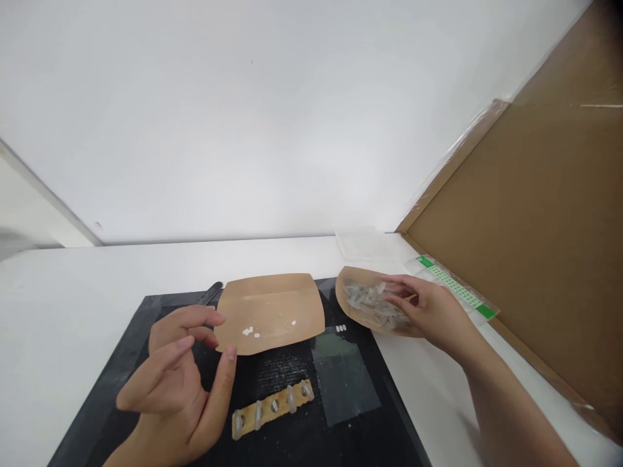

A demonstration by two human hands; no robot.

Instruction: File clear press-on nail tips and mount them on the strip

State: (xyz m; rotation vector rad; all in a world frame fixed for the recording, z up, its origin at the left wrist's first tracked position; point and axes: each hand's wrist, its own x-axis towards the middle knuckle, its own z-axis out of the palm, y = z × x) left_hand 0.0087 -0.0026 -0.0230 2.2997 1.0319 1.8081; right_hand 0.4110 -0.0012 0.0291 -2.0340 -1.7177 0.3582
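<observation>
My left hand (182, 383) hovers over the black mat with its fingers apart and nothing in them, just left of a tan paper tray (272, 305). In that tray lie several small white pieces (249, 331). My right hand (428, 308) is at a second tan tray (357, 311), which holds a pile of small translucent plastic pieces (367, 295). Its thumb and fingertips close on one translucent piece at the edge of the pile. In front of me lies a yellowish strip (275, 408) with several translucent pieces and metal bits across it.
The black mat (160, 324) rests on a white table (63, 305). On it are a dark tool (211, 293), a clear film sheet (345, 376) and three white pieces (341, 328). A green-marked plastic bag (457, 285) lies beside the cardboard wall (530, 246); a clear lid (367, 244) sits behind.
</observation>
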